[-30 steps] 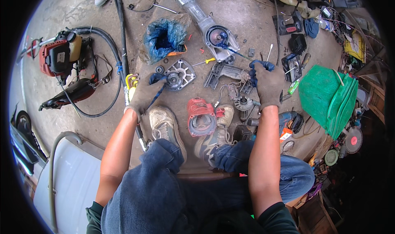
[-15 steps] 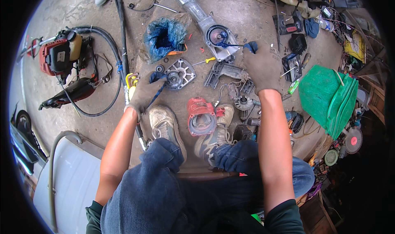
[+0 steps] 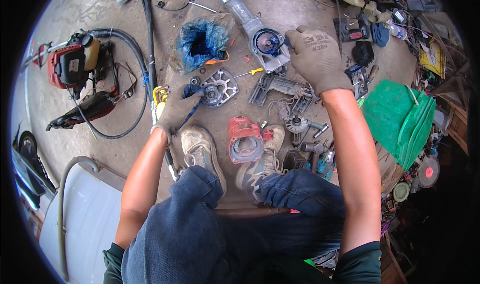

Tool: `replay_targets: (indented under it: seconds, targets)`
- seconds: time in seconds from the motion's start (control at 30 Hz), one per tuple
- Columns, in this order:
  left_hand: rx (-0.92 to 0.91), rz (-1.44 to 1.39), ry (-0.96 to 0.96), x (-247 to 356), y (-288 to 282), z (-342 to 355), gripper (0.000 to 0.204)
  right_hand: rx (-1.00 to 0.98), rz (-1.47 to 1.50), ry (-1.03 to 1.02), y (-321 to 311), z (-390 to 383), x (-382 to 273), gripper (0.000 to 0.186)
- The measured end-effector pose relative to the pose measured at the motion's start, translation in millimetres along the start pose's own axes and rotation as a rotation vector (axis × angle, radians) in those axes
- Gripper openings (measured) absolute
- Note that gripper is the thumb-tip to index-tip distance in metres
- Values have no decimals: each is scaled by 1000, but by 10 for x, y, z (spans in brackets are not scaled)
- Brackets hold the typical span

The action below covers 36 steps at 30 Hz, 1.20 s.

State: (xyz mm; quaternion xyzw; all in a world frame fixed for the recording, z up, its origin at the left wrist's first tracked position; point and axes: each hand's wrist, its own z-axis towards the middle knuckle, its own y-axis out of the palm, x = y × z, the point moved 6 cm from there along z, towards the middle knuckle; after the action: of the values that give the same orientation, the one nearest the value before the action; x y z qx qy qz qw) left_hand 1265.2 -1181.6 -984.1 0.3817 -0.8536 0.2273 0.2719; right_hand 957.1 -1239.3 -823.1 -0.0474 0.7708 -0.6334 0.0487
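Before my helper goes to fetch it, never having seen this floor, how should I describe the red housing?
Find the blue jeans, then the two worn shoes beyond them. Between the shoes, nearer the right one, sits the red housing, its wide opening toward the jeans. Its colour sets it apart from the grey parts around it.

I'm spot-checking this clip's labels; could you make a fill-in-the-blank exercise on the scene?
The screwdriver beside the spoked metal cover is ____-handled.
The motor housing beside the right shoe is mainly ____ in color.
The grip at the gray gearbox housing is the ____ one.
Missing words: yellow; red; right.
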Motion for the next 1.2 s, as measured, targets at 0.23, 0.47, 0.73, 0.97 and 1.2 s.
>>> replay_targets:
  seconds: [0.23, 0.47, 0.73, 0.97, 1.2]
  targets:
    - [-3, 24, -18, -15, -12, 7, 40, -12, 142, 208, -145, -197, 211, 24]
    - [-14, 10, -21, -75, 18, 36, 40, 97, 298, 338, -38, -380, 424, 26]
    - [-21, 18, -12, -61, 10, 36, 40, 85, 339, 463, 5, -434, 469, 25]
    - [-7, 16, -11, -22, 38, 22, 40, -30, 309, 499, 143, -429, 462, 29]
    - [-20, 7, -12, -67, 14, 41, 39, 102, 443, 706, 141, -596, 567, 26]
